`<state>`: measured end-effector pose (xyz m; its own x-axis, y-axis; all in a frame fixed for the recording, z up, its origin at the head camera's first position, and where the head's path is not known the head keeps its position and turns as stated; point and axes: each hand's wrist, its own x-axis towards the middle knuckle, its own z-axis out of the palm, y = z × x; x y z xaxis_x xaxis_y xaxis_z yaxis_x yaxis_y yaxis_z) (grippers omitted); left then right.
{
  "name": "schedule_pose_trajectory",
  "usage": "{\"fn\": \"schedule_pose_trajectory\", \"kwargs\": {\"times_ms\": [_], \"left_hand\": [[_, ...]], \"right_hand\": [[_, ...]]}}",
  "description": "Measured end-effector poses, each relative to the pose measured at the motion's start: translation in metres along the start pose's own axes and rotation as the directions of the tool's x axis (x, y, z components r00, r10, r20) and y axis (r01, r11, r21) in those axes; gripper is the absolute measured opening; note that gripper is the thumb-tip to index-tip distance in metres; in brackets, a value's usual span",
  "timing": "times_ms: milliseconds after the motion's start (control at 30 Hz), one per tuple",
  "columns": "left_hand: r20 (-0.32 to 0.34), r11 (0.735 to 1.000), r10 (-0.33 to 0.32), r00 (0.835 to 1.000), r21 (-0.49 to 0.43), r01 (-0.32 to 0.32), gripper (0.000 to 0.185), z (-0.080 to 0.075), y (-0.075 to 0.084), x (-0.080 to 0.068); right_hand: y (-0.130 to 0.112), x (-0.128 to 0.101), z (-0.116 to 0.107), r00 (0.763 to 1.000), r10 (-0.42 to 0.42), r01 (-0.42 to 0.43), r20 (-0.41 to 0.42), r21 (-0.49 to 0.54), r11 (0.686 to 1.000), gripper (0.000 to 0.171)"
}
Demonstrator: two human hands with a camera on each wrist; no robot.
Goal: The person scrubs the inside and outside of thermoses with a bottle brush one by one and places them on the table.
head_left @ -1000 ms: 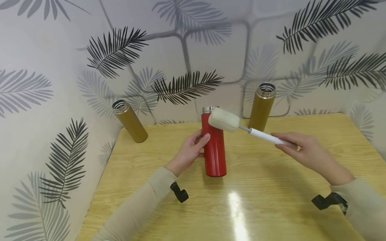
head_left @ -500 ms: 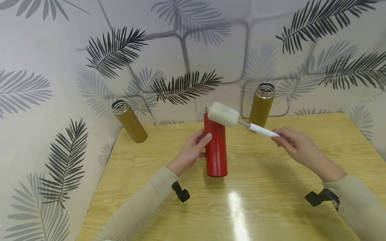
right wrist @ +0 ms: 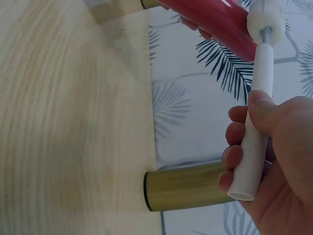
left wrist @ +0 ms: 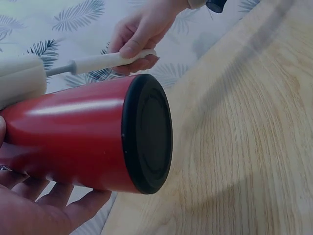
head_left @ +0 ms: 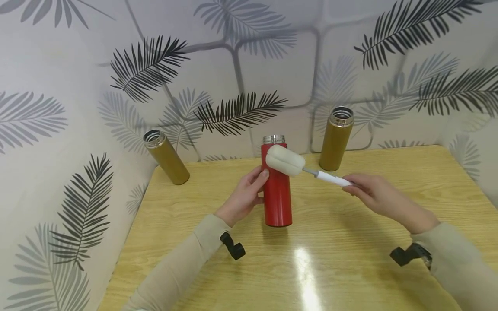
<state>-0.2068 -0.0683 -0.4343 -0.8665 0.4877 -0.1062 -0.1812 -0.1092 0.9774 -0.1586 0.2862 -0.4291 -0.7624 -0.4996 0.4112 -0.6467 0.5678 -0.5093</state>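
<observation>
A red flask (head_left: 277, 194) with an open steel mouth stands upright at the middle of the wooden table (head_left: 350, 259). My left hand (head_left: 245, 195) grips its left side; in the left wrist view the red flask (left wrist: 83, 139) lies across my fingers (left wrist: 34, 210). My right hand (head_left: 373, 196) holds the white handle of a sponge bottle brush (head_left: 285, 160). The sponge head lies against the front of the flask's upper part, just below the mouth. In the right wrist view my fingers (right wrist: 244, 156) curl round the bottle brush (right wrist: 259, 98) handle.
Two gold flasks with open mouths stand by the leaf-patterned wall: one (head_left: 167, 157) at the table's back left corner, one (head_left: 336, 138) at the back right of the red flask. A light glare (head_left: 307, 268) lies on the near table.
The sponge head has come down from level with the flask's mouth to its front, just below the rim. My right hand has shifted left and slightly lower. My left hand keeps its grip.
</observation>
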Motion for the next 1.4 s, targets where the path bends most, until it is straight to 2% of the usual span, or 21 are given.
{"fn": "schedule_pose_trajectory", "kwargs": {"times_ms": [133,367,767,933,1133,1233,1400], "left_hand": [[-0.037,1.0,-0.006,0.999,-0.028,0.005,0.049,-0.002,0.001,0.001],[-0.125,0.998,-0.004,0.992,-0.062,-0.004,0.049,-0.009,0.004,0.005],[-0.187,0.992,0.024,0.982,-0.12,-0.047,0.048,-0.021,0.015,0.009],[-0.153,0.987,0.014,0.988,-0.154,-0.037,0.048,-0.021,0.016,0.008],[-0.127,0.991,0.006,0.992,-0.134,-0.023,0.048,-0.017,0.012,0.006],[-0.084,0.991,-0.006,0.996,-0.132,-0.005,0.048,-0.012,0.01,0.003],[-0.016,0.983,-0.002,1.0,-0.185,-0.001,0.048,-0.006,0.006,-0.001]], "right_hand": [[0.002,-0.005,0.006,0.999,0.013,-0.012,0.051,-0.019,1.0,0.021],[0.004,-0.014,0.018,0.996,-0.048,0.052,0.078,-0.04,0.998,0.026],[0.004,-0.026,0.023,0.98,-0.165,0.172,0.112,-0.056,0.983,0.025],[0.004,-0.027,0.023,0.983,-0.171,0.176,0.072,-0.077,0.981,0.025],[0.008,-0.025,0.022,0.987,-0.158,0.16,0.029,-0.096,0.982,0.023],[0.011,-0.021,0.019,0.988,-0.156,0.154,-0.009,-0.106,0.982,0.025],[0.013,-0.013,0.013,0.991,-0.123,0.116,-0.047,-0.14,0.983,0.03]]}}
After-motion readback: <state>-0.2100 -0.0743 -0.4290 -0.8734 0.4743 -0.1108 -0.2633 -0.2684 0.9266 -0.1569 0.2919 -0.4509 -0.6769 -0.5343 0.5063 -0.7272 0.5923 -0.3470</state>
